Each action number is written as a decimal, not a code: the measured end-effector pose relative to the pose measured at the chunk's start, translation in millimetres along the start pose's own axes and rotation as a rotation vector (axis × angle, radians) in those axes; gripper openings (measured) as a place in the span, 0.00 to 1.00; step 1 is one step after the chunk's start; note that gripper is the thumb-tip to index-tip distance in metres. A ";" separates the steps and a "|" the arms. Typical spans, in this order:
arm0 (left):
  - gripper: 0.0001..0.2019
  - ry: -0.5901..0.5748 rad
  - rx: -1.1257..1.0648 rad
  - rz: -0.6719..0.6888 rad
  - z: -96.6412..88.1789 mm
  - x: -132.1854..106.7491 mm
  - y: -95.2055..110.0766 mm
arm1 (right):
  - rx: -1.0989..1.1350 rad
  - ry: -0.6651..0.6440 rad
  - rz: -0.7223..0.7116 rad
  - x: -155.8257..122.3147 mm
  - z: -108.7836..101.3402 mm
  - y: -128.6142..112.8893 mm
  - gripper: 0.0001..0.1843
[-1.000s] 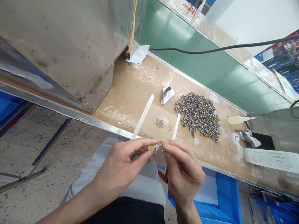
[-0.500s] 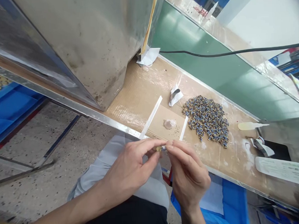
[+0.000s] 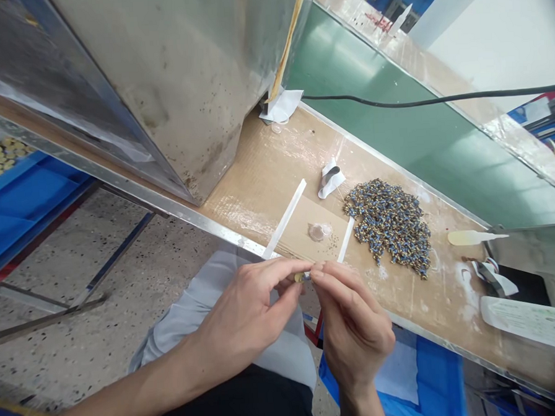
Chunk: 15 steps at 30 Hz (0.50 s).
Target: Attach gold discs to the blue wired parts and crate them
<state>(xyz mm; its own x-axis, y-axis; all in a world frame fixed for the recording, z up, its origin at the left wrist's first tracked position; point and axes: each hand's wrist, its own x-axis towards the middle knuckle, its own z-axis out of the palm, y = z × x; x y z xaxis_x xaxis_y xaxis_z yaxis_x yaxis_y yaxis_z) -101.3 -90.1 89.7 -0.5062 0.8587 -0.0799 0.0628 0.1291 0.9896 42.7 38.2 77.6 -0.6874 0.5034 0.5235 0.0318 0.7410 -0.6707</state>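
My left hand [image 3: 248, 306] pinches a small yellow, brass-like piece [image 3: 300, 277] between thumb and forefinger. Close against it, my right hand [image 3: 355, 319] has its thumb and fingers pressed together on a tiny blue-and-metal part [image 3: 308, 276], which is mostly covered by the fingertips. The two pieces meet or nearly meet, and I cannot tell whether they are joined. Both hands are in front of the workbench edge, above my lap. On the bench, a heap of small blue-and-brass parts [image 3: 390, 224] lies beyond my right hand.
A clear plastic piece [image 3: 320, 232] and scattered grains lie on a taped cardboard sheet [image 3: 297, 232]. Behind is a curled white strip [image 3: 332, 179]. A squeeze bottle [image 3: 474, 237] lies at right. A large metal housing [image 3: 178, 83] stands left; blue bins [image 3: 30, 196] sit beside the bench.
The view has shifted slightly, so the bench appears a little further right. My hands keep the same pinching grip on the small pieces, with hardly any finger movement.
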 end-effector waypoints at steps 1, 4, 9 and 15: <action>0.22 0.001 0.001 0.000 0.1 0.1 0.4 | 0.000 -0.002 -0.006 0.3 0.0 -0.2 0.23; 0.21 0.009 0.016 0.008 1.1 0.1 0.6 | 0.002 -0.006 -0.019 0.7 -0.1 -0.7 0.24; 0.22 0.035 0.099 0.085 5.0 -2.2 -3.9 | -0.010 -0.027 -0.054 -0.7 -1.7 0.2 0.25; 0.22 0.019 0.168 0.113 5.0 -6.4 -3.3 | -0.035 -0.038 -0.118 -2.0 -2.4 -0.2 0.26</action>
<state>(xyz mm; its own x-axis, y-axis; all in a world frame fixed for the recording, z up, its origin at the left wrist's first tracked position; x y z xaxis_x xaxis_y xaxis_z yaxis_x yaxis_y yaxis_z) -94.0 -93.6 86.3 -0.5041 0.8630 0.0346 0.2620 0.1147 0.9582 45.8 38.2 77.9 -0.7146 0.3952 0.5772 -0.0260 0.8096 -0.5864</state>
